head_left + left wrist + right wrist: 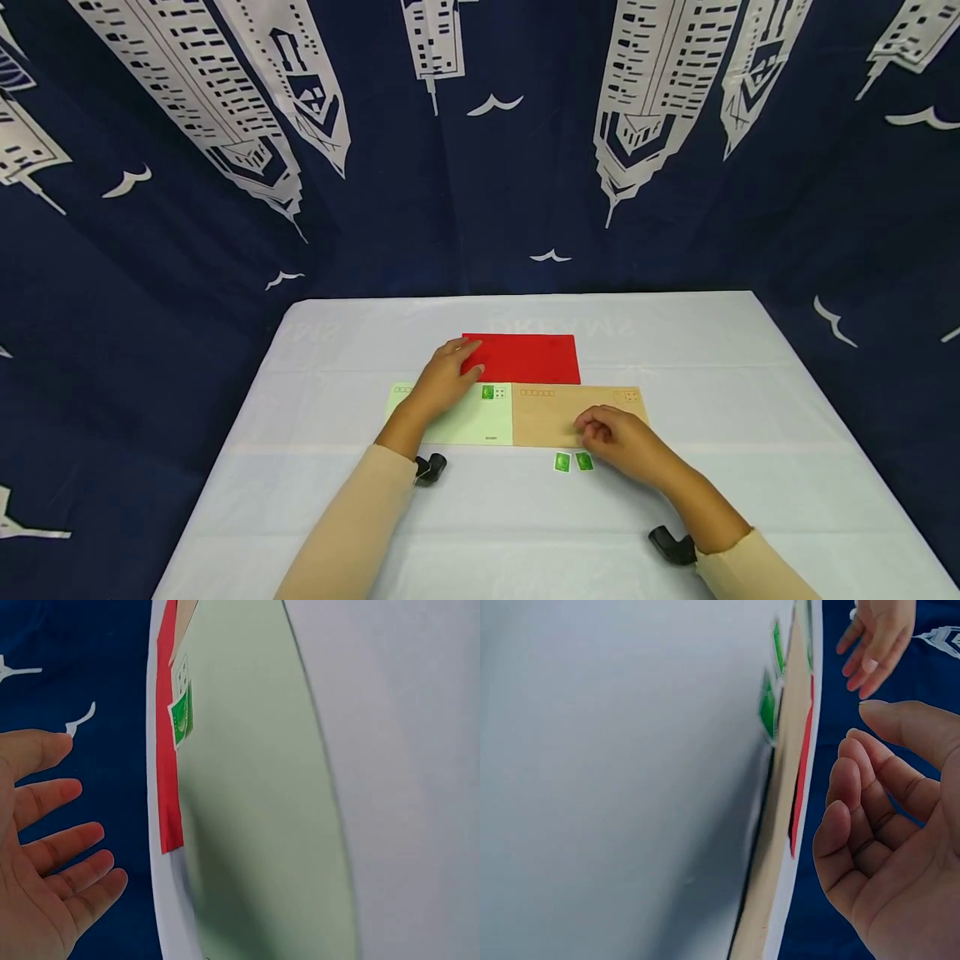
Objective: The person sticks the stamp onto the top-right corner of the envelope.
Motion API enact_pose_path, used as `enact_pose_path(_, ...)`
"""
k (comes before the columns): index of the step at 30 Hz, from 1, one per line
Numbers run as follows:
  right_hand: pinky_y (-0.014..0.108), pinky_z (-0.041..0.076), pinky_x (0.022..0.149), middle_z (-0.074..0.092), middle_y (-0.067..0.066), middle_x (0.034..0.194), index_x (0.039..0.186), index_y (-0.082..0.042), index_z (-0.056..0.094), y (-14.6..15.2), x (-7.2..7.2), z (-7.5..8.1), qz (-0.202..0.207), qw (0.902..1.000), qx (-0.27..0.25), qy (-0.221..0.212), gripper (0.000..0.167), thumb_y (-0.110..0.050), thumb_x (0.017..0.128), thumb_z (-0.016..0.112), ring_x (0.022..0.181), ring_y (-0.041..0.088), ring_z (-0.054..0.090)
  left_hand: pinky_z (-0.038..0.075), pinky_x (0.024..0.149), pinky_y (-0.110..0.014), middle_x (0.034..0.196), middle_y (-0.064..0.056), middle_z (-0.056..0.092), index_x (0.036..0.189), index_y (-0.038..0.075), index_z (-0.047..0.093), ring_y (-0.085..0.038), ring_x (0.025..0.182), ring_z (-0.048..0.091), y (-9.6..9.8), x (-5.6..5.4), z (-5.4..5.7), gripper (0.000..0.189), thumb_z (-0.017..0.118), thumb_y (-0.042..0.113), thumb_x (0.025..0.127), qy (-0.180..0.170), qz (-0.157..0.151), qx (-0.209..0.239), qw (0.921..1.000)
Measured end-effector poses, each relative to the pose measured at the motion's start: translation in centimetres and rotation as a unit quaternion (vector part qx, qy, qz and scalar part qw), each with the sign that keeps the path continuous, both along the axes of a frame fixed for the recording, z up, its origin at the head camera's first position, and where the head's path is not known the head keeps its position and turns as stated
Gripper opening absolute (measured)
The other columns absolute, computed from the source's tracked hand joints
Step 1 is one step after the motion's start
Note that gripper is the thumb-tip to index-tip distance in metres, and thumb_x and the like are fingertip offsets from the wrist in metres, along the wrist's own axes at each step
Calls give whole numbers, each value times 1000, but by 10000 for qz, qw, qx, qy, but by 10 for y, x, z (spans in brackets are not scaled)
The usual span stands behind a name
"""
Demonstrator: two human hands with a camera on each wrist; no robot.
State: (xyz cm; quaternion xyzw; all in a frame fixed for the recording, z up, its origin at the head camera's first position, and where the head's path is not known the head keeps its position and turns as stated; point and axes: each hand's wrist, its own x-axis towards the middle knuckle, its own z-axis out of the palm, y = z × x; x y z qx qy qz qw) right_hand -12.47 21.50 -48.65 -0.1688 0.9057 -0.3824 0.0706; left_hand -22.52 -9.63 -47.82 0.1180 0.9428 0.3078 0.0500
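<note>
Three envelopes lie on the table: a light green one (468, 423), a tan one (543, 423) to its right, and a red one (528, 358) behind them. A green stamp (488, 392) sits at the green envelope's upper right corner. My left hand (442, 382) is over the green envelope, its spread fingers reaching across the red one's left end; nothing is in it. Above the tan envelope's right part hovers my right hand (617, 437), fingers loosely bent and holding nothing. Just in front of that envelope are two loose green stamps (562, 462), (768, 705), near the right hand.
A white cloth (525, 525) covers the table. Behind it hangs a dark blue curtain (510, 192) printed with white buildings and birds. Black wrist devices (671, 546) are worn at the sleeve ends.
</note>
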Motion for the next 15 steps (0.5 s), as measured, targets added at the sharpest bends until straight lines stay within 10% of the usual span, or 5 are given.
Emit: enact_pose_path(15, 17, 46, 67, 59, -9, 84, 103, -12, 70, 5, 12, -12, 93, 9995, 247, 150, 14, -9, 90, 73, 75, -1, 50, 33, 124, -47, 163, -3, 36, 154, 24, 45, -27, 153, 31, 9, -20, -5, 57, 59, 37, 101, -154, -324, -563, 9978)
